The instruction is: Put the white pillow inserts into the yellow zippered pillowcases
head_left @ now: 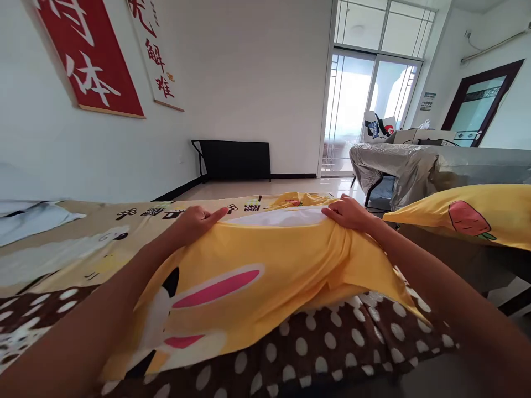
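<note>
A yellow pillowcase (290, 249) with a rabbit-ear print is spread in front of me, its near part creased on the right. Closed on the left end of its upper edge is my left hand (199, 221), thumb pointing right. My right hand (347, 213) grips the same edge at the other end, fingers curled over the cloth. Between the hands a strip of white fabric (277, 216) shows along the edge; whether it is lining or something inside, I cannot tell. Just behind lies more bunched yellow cloth (305, 199) with a carrot print.
Under the pillowcase are a brown polka-dot blanket (301, 345) and a beige printed sheet (136, 221). A yellow carrot-print pillow (510, 215) lies at the right. Beyond it stands a table under plastic sheeting (394, 160), with bags and boxes. A folded black frame (236, 160) leans by the back wall.
</note>
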